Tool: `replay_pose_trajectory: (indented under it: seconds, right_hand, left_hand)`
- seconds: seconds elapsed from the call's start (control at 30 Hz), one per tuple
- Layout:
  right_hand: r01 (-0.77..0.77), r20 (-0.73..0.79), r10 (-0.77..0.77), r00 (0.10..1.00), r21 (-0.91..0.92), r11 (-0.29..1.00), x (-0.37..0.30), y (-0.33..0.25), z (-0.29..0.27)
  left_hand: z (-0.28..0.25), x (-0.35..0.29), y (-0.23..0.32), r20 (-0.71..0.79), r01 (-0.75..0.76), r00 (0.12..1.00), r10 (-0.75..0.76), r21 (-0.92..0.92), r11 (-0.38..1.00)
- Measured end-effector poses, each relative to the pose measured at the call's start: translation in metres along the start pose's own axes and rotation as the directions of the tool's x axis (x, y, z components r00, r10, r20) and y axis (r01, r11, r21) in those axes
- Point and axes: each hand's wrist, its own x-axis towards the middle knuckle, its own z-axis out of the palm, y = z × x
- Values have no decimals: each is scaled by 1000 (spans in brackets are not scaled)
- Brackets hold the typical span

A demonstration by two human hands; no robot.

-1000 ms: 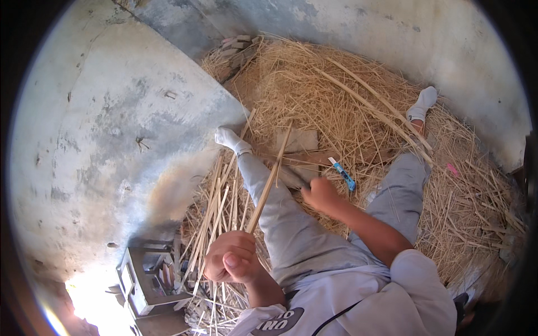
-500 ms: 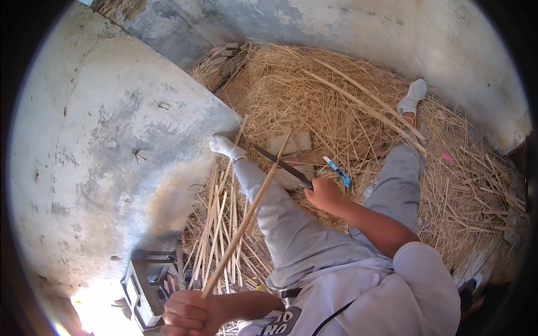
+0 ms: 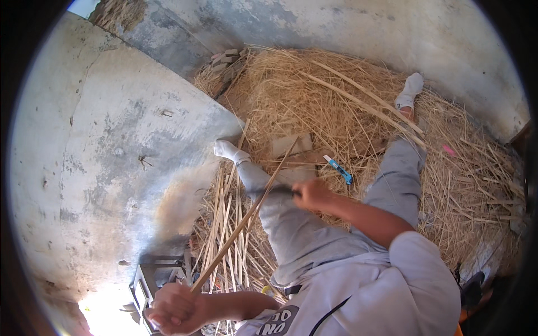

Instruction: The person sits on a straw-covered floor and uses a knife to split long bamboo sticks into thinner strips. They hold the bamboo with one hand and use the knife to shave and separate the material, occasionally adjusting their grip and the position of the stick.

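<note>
I sit on a pile of dry straw [image 3: 336, 95] with both legs stretched out in grey trousers and white socks. My left hand [image 3: 176, 309], low at the lower left, grips the near end of a long thin cane strip [image 3: 246, 215] that runs up across my left leg. My right hand [image 3: 312, 194] is closed on the handle of a dark blade [image 3: 269, 192] laid against the strip near its middle. A bundle of split cane strips [image 3: 227, 235] lies on the floor beside my left leg.
A blue utility knife [image 3: 339, 169] lies on the straw between my legs, next to a flat brown board [image 3: 291, 147]. A grey metal box [image 3: 154, 277] stands at the lower left. Bare concrete floor [image 3: 95, 151] spreads left; a plastered wall [image 3: 392, 33] runs behind the straw.
My left hand has pulled the strip's near end down toward the lower left. My right hand has brought the dark blade down onto the strip.
</note>
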Motion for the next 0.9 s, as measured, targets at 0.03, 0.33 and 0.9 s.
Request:
replay_pose_trajectory:
  seconds: [0.03, 0.33, 0.9]
  right_hand:
    - [-180, 27, 181, 983, -47, 983, 15, 28, 10]
    - [-279, 102, 260, 960, 329, 902, 25, 1, 25]
    - [-175, 59, 165, 985, 304, 936, 35, 8, 50]
  left_hand:
    - [-3, 3, 3, 37, 28, 999, -28, -6, 1000]
    - [-9, 8, 4, -32, 83, 996, -82, 26, 996]
    - [-10, 16, 16, 141, 142, 982, -128, -92, 986]
